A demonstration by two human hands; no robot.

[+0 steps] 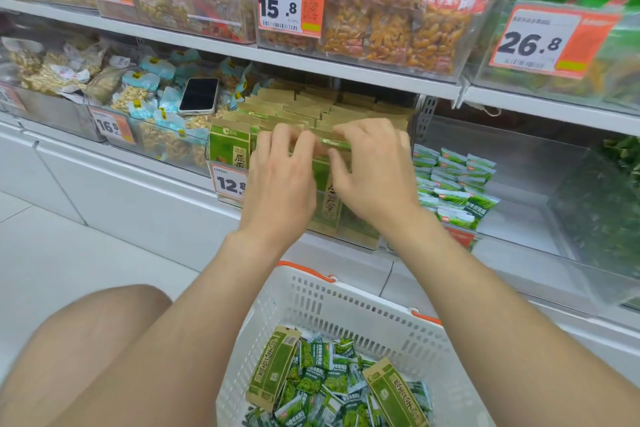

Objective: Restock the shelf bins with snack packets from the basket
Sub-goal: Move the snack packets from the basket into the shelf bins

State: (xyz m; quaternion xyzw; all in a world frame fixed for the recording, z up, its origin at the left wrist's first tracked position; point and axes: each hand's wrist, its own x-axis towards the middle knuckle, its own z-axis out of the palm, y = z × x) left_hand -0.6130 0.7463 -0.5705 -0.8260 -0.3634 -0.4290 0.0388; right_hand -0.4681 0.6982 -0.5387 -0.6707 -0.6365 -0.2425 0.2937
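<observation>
Pinching packet (328, 198) top between left hand (281, 180), right hand (375, 172).

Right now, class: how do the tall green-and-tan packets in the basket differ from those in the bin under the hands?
The basket packets lie flat and askew on small sachets; the bin packets stand upright in tight rows. Only two basket packets show; the bin packets are many. The left hand and right hand grip bin packets; the basket packets lie untouched. Both share the same green-and-tan design.
</observation>
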